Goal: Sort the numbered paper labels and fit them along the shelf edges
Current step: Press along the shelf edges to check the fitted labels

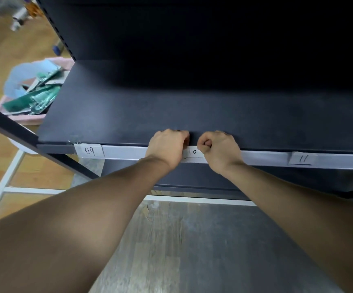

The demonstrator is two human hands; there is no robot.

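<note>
Shelf: a dark grey flat metal shelf board (171, 106) with a pale grey label strip (124, 152) along its front edge, running from 9 to 3 o'clock.
Label in work: a white paper label marked 10 (193, 152) sits in the strip between the two hands; only its middle shows.
Left hand: the left hand (167, 148) has its fingers curled over the shelf lip and pinches the label's 9 o'clock end.
Right hand: the right hand (219, 151) is curled, thumb tucked against the forefinger, and pinches the label's 3 o'clock end.
Key relation: the label lies at 3 o'clock of the left hand and at 9 o'clock of the right. Its long axis is parallel to the strip. Both hands touch it, neither nearer.
Neighbours: a white paper label marked 09 (89, 150) sits at the strip's 9 o'clock end. A white paper label marked 11 (303, 159) sits toward 3 o'clock. Both are well apart from the hands.
Step (judged): seating label 10. The ends likely need pressing level into the strip.
Surroundings: a pink plastic bin of green packets (32, 96) lies at 10 o'clock, beyond the shelf.
</note>
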